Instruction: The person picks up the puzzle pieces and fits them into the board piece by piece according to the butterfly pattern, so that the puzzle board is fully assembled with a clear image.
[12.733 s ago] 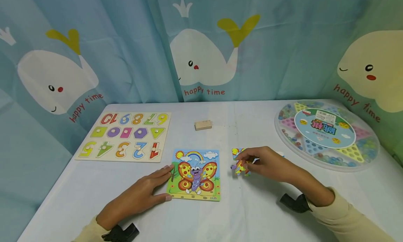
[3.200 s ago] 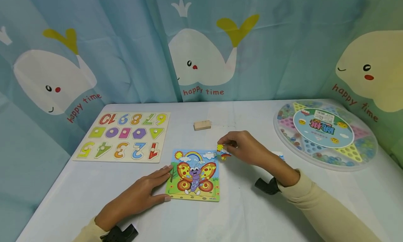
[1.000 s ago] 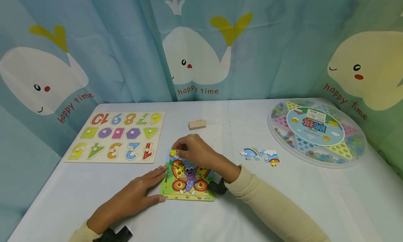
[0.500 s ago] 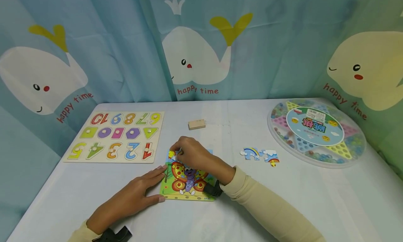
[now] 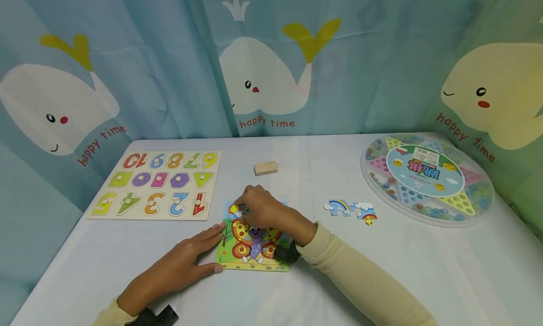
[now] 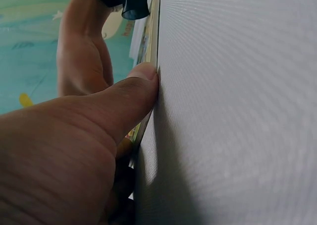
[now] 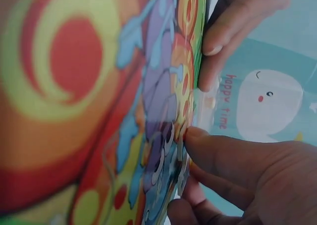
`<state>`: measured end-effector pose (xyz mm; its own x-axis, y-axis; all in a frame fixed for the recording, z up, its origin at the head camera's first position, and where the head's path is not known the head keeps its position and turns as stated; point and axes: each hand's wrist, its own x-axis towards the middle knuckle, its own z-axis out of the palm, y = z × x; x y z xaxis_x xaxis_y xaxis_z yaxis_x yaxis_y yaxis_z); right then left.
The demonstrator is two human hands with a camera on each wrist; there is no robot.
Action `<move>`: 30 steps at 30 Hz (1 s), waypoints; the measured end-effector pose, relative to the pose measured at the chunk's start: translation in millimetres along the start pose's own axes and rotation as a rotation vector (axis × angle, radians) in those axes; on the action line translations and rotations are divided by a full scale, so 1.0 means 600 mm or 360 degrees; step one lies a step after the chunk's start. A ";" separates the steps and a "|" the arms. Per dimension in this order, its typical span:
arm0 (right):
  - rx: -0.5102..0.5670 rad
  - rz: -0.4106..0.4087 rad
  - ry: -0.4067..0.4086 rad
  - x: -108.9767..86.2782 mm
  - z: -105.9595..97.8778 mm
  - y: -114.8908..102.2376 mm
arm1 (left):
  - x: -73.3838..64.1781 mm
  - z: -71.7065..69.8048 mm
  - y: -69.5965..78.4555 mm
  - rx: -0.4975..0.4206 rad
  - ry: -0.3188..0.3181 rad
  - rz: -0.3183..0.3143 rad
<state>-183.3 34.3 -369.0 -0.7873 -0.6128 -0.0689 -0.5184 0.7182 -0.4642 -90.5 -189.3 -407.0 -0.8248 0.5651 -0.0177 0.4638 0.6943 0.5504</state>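
A square butterfly picture board [image 5: 231, 257] lies on the table in the head view. My left hand [image 5: 180, 262] rests flat at its left side, fingers straight, and in the left wrist view the thumb [image 6: 131, 98] touches the board's edge. Over the board's upper left corner, my right hand [image 5: 267, 210] pinches a small jigsaw piece [image 5: 237, 212] with a sun on it. The right wrist view shows the thumb [image 7: 213, 148] and fingers around the piece [image 7: 182, 178], close against the picture. My right hand hides much of the board's top.
Two loose jigsaw pieces, one with a rainbow [image 5: 338, 207] and one with clouds [image 5: 364, 210], lie to the right. A wooden block [image 5: 265, 167] sits behind the board. A number peg board [image 5: 144, 192] is at left, a round marble game case [image 5: 428, 177] at right.
My right hand has carried the sun piece from right of the board to its upper left corner, then shifted it slightly there. My left hand has stayed at the board's left side.
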 end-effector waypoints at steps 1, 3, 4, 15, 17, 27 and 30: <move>-0.0004 0.0002 -0.0013 0.001 -0.001 0.001 | 0.000 0.000 0.000 0.0001 -0.0001 0.0001; 0.0018 0.0007 -0.0037 0.002 -0.002 0.003 | 0.000 -0.001 0.001 0.0005 0.0000 0.0002; 0.0027 0.0002 -0.0043 0.003 -0.002 0.004 | 0.000 -0.001 0.002 0.0006 -0.0001 0.0003; 0.0170 -0.0136 -0.0092 0.010 -0.002 0.010 | 0.000 -0.001 0.001 0.0018 -0.0002 -0.0005; 0.0168 -0.0131 -0.0104 0.012 0.000 0.011 | 0.000 0.000 0.002 0.0012 -0.0003 -0.0013; 0.0140 -0.0086 -0.0142 0.016 -0.001 0.012 | 0.000 -0.001 0.003 0.0001 0.0000 -0.0011; 0.0126 -0.0091 -0.0158 0.014 -0.002 0.012 | 0.000 -0.001 0.003 0.0006 0.0001 -0.0005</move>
<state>-194.1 34.6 -371.5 -0.7183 -0.6843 -0.1256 -0.5303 0.6553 -0.5379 -90.1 -188.5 -405.6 -0.8263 0.5629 -0.0190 0.4626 0.6975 0.5472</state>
